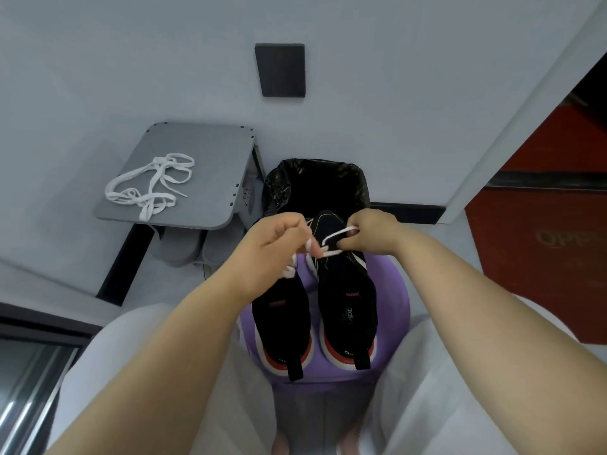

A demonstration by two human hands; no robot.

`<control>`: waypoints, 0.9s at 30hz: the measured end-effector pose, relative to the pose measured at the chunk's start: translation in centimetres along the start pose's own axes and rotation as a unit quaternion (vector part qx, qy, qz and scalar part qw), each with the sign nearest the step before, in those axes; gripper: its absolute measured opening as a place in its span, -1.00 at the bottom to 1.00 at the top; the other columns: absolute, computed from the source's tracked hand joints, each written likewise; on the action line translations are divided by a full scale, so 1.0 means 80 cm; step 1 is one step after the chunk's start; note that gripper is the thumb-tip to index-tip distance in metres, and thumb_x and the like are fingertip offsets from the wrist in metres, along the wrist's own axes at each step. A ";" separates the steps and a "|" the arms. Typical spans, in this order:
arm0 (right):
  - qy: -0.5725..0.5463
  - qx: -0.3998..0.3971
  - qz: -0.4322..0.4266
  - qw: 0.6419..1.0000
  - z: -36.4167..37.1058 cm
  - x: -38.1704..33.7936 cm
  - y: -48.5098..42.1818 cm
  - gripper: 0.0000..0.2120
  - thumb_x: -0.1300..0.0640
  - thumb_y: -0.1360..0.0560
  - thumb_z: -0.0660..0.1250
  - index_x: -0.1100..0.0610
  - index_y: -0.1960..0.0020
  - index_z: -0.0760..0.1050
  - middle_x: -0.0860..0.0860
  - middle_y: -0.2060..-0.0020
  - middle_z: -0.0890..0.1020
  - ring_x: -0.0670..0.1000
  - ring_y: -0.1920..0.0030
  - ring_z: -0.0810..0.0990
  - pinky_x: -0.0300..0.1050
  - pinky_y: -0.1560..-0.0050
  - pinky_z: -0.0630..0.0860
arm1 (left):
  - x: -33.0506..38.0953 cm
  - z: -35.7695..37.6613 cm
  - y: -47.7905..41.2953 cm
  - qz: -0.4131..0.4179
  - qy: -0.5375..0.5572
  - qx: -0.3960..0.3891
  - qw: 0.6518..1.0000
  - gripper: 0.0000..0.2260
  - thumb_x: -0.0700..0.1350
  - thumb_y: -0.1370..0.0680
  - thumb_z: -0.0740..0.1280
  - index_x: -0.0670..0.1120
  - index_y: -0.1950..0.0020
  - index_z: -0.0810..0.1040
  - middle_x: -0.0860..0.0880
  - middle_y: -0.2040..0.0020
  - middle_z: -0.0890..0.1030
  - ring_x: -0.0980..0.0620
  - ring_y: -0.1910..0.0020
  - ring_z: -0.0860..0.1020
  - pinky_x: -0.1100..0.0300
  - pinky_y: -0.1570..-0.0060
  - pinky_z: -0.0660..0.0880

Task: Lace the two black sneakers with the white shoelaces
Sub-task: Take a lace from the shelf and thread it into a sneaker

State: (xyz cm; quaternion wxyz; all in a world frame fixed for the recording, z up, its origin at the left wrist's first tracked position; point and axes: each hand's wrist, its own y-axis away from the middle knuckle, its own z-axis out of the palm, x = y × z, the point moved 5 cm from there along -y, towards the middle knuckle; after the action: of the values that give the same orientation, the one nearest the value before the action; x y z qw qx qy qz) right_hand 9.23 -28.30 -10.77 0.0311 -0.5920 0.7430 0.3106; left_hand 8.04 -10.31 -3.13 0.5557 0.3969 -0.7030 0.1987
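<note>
Two black sneakers with red and white heels stand side by side on a purple stool, toes pointing away from me: the left sneaker and the right sneaker. A white shoelace runs across the front of the right sneaker. My left hand pinches one end of it, and my right hand pinches a loop of it over the toe. The left hand hides the front of the left sneaker. A second white shoelace lies loose and tangled on a grey side table.
A bin lined with a black bag stands just beyond the stool. A dark rectangular block is on the pale wall. A red panel is at the right, and a pair of grey shoes sits under the side table.
</note>
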 end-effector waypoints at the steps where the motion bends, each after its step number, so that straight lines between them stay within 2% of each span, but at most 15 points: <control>1: 0.016 0.021 -0.018 0.999 0.001 -0.005 -0.001 -0.80 0.01 -0.40 0.38 0.02 0.33 0.41 -0.05 0.33 0.50 0.00 0.16 0.46 -0.17 -0.01 0.25 | 0.000 0.001 0.000 -0.005 -0.042 0.015 0.999 -0.77 -0.23 -0.56 0.15 -0.27 0.23 0.49 0.08 0.33 0.62 0.15 0.36 0.43 0.44 0.33 0.37; 3: 0.030 0.054 -0.060 0.996 0.004 -0.014 -0.005 -0.85 0.05 -0.38 0.38 -0.05 0.30 0.42 -0.08 0.26 0.52 0.01 0.08 0.45 -0.16 -0.08 0.21 | -0.006 0.006 -0.001 -0.014 -0.106 0.030 0.994 -0.81 -0.18 -0.57 0.16 -0.18 0.22 0.43 0.07 0.38 0.58 0.21 0.45 0.38 0.46 0.44 0.33; 5: 0.019 0.057 -0.086 0.995 0.009 -0.018 -0.006 -0.88 0.02 -0.37 0.41 -0.07 0.20 0.45 -0.09 0.18 0.54 0.02 -0.01 0.45 -0.15 -0.11 0.21 | -0.017 0.015 -0.005 -0.033 -0.170 0.022 0.985 -0.88 -0.09 -0.60 0.17 -0.06 0.13 0.36 0.03 0.35 0.54 0.17 0.46 0.40 0.38 0.46 0.34; 7: 0.010 0.042 -0.083 0.996 0.013 -0.016 -0.008 -0.83 -0.05 -0.37 0.44 -0.07 0.12 0.48 -0.10 0.12 0.56 -0.01 -0.05 0.43 -0.11 -0.16 0.25 | -0.029 0.025 -0.013 -0.064 -0.261 0.012 0.963 -0.89 -0.02 -0.62 0.14 -0.05 -0.04 0.32 0.00 0.29 0.50 0.07 0.36 0.46 0.25 0.33 0.38; 10: 0.028 0.045 -0.061 0.997 0.014 -0.012 -0.011 -0.77 -0.12 -0.35 0.44 -0.08 0.05 0.53 -0.10 0.05 0.60 -0.01 -0.07 0.46 -0.05 -0.19 0.29 | -0.039 0.035 -0.023 -0.082 -0.443 0.011 0.892 -0.72 0.08 -0.61 0.12 -0.07 -0.18 0.39 0.00 0.08 0.56 -0.04 0.06 0.53 0.12 -0.02 0.32; 12: 0.048 0.065 -0.053 0.995 0.012 -0.012 -0.012 -0.82 -0.07 -0.37 0.42 -0.08 0.05 0.57 -0.10 0.07 0.61 0.00 -0.09 0.48 -0.06 -0.22 0.25 | -0.040 0.043 -0.029 -0.075 -0.505 0.002 0.860 -0.74 0.08 -0.60 0.15 -0.06 -0.14 0.46 -0.01 0.01 0.58 -0.05 -0.03 0.53 0.12 -0.06 0.31; 14: 0.052 0.076 -0.048 0.995 0.011 -0.012 -0.011 -0.89 -0.01 -0.38 0.40 -0.10 0.09 0.60 -0.12 0.12 0.61 -0.02 -0.09 0.49 -0.06 -0.28 0.19 | -0.033 0.049 -0.028 -0.053 -0.528 -0.028 0.847 -0.79 0.00 -0.60 0.17 -0.10 -0.06 0.49 -0.02 0.08 0.54 -0.06 -0.03 0.54 0.13 -0.01 0.36; 16: 0.046 0.078 -0.044 0.995 0.012 -0.013 -0.010 -0.90 0.02 -0.39 0.39 -0.11 0.11 0.62 -0.15 0.14 0.62 -0.04 -0.09 0.49 -0.05 -0.35 0.10 | -0.023 0.049 -0.017 -0.043 -0.490 -0.100 0.865 -0.80 -0.02 -0.60 0.19 -0.12 0.02 0.52 -0.02 0.14 0.51 -0.03 0.00 0.54 0.15 0.02 0.41; 18: 0.052 0.085 -0.041 0.994 0.013 -0.013 -0.010 -0.88 0.02 -0.38 0.39 -0.11 0.09 0.63 -0.14 0.15 0.64 -0.04 -0.09 0.50 -0.03 -0.38 0.07 | -0.011 0.041 0.007 -0.054 -0.374 -0.208 0.902 -0.84 -0.03 -0.58 0.24 -0.03 0.12 0.57 0.09 0.17 0.55 0.14 0.10 0.53 0.28 0.07 0.43; 20: 0.057 0.092 -0.038 0.993 0.015 -0.012 -0.010 -0.87 0.02 -0.38 0.39 -0.10 0.08 0.63 -0.15 0.20 0.61 -0.04 -0.08 0.51 -0.03 -0.38 0.08 | 0.004 0.034 0.035 -0.057 -0.270 -0.320 0.906 -0.82 -0.05 -0.55 0.30 0.15 0.24 0.54 0.20 0.22 0.54 0.29 0.18 0.51 0.43 0.11 0.38; 21: 0.052 0.092 -0.035 0.994 0.016 -0.012 -0.010 -0.88 0.03 -0.39 0.39 -0.10 0.09 0.63 -0.14 0.22 0.60 -0.04 -0.07 0.51 -0.04 -0.37 0.09 | 0.006 0.031 0.043 -0.051 -0.246 -0.344 0.904 -0.80 -0.05 -0.54 0.32 0.19 0.26 0.53 0.23 0.19 0.52 0.31 0.15 0.51 0.43 0.07 0.37; 22: 0.041 0.089 -0.032 0.995 0.017 -0.012 -0.010 -0.90 0.04 -0.39 0.39 -0.10 0.11 0.62 -0.13 0.22 0.60 -0.04 -0.06 0.52 -0.04 -0.36 0.10 | 0.007 0.029 0.045 -0.042 -0.235 -0.340 0.910 -0.80 -0.04 -0.53 0.33 0.21 0.27 0.52 0.24 0.13 0.50 0.30 0.09 0.50 0.38 0.02 0.39; 24: 0.028 0.072 -0.023 0.997 0.018 -0.011 -0.010 -0.95 0.06 -0.39 0.38 -0.09 0.19 0.57 -0.12 0.21 0.60 -0.04 -0.03 0.52 -0.05 -0.34 0.12 | 0.002 0.026 0.035 -0.023 -0.211 -0.268 0.940 -0.78 -0.06 -0.55 0.29 0.17 0.29 0.51 0.21 -0.03 0.48 0.19 -0.03 0.50 0.25 -0.06 0.44; 26: 0.006 0.048 -0.024 0.999 0.015 -0.011 -0.007 -0.86 0.04 -0.40 0.38 -0.05 0.31 0.49 -0.11 0.29 0.55 -0.05 0.09 0.50 -0.07 -0.27 0.21 | -0.006 0.019 0.016 -0.027 -0.150 -0.139 0.978 -0.73 -0.11 -0.60 0.18 0.14 0.26 0.48 -0.03 -0.16 0.53 0.04 -0.02 0.50 0.18 -0.04 0.41; 27: -0.036 0.030 -0.023 0.999 0.011 -0.011 -0.004 -0.79 0.02 -0.42 0.39 -0.03 0.35 0.45 -0.11 0.35 0.51 -0.08 0.19 0.48 -0.12 -0.15 0.31 | -0.007 0.015 0.009 -0.032 -0.110 -0.070 0.991 -0.71 -0.12 -0.62 0.13 0.15 0.22 0.49 -0.16 -0.15 0.55 0.01 0.04 0.50 0.17 0.00 0.40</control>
State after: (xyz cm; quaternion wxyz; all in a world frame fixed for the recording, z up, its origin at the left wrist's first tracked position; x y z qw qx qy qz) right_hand 9.50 -27.16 -11.28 0.0827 -0.5962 0.7368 0.3080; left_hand 6.73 -10.56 -3.90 0.5076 0.3984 -0.7590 0.0866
